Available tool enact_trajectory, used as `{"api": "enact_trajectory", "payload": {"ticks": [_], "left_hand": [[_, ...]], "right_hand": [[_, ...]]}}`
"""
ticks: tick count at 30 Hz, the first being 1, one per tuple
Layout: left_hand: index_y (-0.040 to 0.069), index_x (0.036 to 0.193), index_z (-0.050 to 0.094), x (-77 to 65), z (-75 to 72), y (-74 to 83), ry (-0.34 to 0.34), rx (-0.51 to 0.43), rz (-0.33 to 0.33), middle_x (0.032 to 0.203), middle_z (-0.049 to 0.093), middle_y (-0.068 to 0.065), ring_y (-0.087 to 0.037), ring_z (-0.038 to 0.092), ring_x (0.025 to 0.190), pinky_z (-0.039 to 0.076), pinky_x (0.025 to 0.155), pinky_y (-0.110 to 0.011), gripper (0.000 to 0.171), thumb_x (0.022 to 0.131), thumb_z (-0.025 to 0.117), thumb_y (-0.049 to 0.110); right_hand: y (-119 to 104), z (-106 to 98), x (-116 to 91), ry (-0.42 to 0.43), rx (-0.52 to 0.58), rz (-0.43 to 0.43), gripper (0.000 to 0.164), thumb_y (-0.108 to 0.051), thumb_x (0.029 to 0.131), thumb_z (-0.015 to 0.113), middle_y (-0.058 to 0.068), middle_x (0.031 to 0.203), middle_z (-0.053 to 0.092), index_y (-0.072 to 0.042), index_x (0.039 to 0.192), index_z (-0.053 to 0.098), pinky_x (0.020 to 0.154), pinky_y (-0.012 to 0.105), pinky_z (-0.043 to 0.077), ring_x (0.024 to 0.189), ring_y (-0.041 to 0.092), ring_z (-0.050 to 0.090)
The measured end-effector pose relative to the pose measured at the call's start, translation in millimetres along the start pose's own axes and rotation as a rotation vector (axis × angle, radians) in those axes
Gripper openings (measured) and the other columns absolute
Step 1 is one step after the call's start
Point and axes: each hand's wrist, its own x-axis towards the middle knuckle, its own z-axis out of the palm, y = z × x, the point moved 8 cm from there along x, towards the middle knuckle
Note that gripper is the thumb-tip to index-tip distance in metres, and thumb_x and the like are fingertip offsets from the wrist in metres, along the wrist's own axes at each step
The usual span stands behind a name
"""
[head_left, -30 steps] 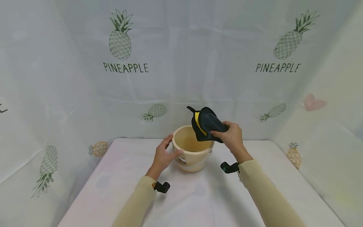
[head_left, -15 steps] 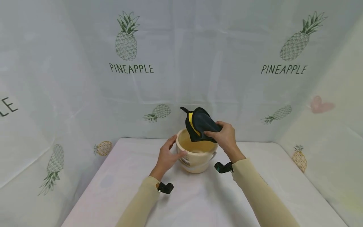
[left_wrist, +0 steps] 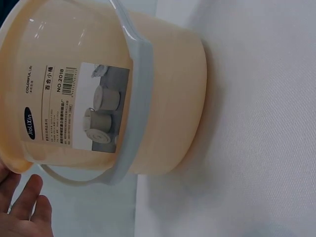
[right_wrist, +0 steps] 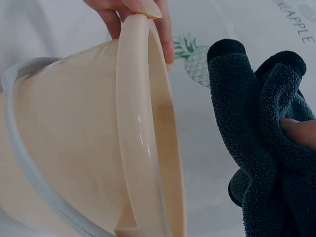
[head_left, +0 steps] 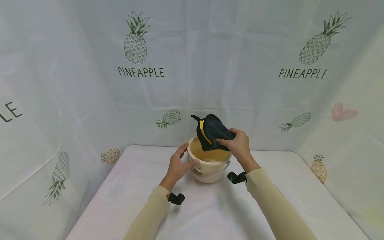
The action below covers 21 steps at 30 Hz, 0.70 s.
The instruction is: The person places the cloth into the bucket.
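In the head view, a cream plastic bucket (head_left: 209, 170) stands upright on the table. My left hand (head_left: 177, 166) holds it at the left side, thumb on the near rim and fingers by the far left rim. Above the bucket's mouth, my right hand (head_left: 238, 143) grips a folded dark blue cleaning cloth (head_left: 217, 131) with black edging and a yellow strip. The right wrist view shows the fuzzy cloth (right_wrist: 247, 123) bunched under a thumb, apart from the rim. A printed label (left_wrist: 76, 106) and grey handle (left_wrist: 136, 89) show on the bucket in the left wrist view.
The table (head_left: 132, 193) has a pale cloth cover. Behind it hangs a white curtain (head_left: 210, 66) printed with pineapples, and similar sheets stand at both sides. Each wrist wears a small black camera, such as the left camera (head_left: 176, 199).
My right hand has carried the cloth left, farther over the bucket's mouth, then stayed nearly still. My left hand keeps its hold on the rim. The head view has shifted slightly.
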Motion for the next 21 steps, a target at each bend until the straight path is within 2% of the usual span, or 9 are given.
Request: {"api": "enact_trajectory", "payload": {"ticks": [3,6,11,14,21], "left_hand": [[0.013,0.163,0.040,0.2,1.6,-0.7,-0.009,-0.005,0.004,0.166,0.041,-0.004,-0.025,0.039,0.152,0.032,0.127,-0.046,0.093,0.087,0.089,0.035],[0.011,0.163,0.039,0.3,2.8,0.1,-0.015,-0.012,0.020,0.166,0.041,-0.005,-0.026,0.039,0.152,0.032,0.127,-0.047,0.093,0.088,0.089,0.034],[0.010,0.163,0.039,1.2,2.7,1.1,-0.008,-0.005,0.045,0.166,0.041,-0.005,-0.026,0.039,0.152,0.032,0.127,-0.048,0.093,0.088,0.088,0.034],[0.010,0.163,0.040,1.4,2.4,0.9,-0.004,0.003,0.050,0.166,0.042,-0.005,-0.026,0.040,0.152,0.032,0.126,-0.048,0.092,0.088,0.088,0.034],[0.009,0.163,0.040,0.4,-0.5,0.4,0.005,0.017,0.044,0.165,0.043,-0.005,-0.027,0.040,0.152,0.032,0.126,-0.049,0.093,0.088,0.088,0.036]], "right_hand": [[1.7,-0.4,-0.2,0.005,0.019,-0.003,0.054,-0.024,0.084,0.089,0.021,0.122,0.069,0.001,0.127,0.069,0.096,0.050,0.059,0.109,0.036,0.064],[2.1,-0.2,-0.4,0.004,0.061,-0.017,0.049,-0.022,0.087,0.088,0.019,0.122,0.070,0.001,0.126,0.070,0.097,0.046,0.060,0.110,0.034,0.067],[-1.0,0.6,0.3,-0.002,0.150,-0.053,0.038,-0.014,0.091,0.084,0.019,0.115,0.073,0.004,0.121,0.070,0.086,0.025,0.060,0.104,0.031,0.070],[-1.5,0.5,0.6,-0.004,0.163,-0.056,0.037,-0.012,0.091,0.083,0.020,0.114,0.072,0.005,0.121,0.069,0.082,0.017,0.057,0.103,0.030,0.069],[2.1,1.6,-0.1,-0.015,0.145,-0.037,0.037,-0.015,0.092,0.084,0.019,0.115,0.072,0.003,0.120,0.070,0.081,0.017,0.057,0.103,0.030,0.069]]}}
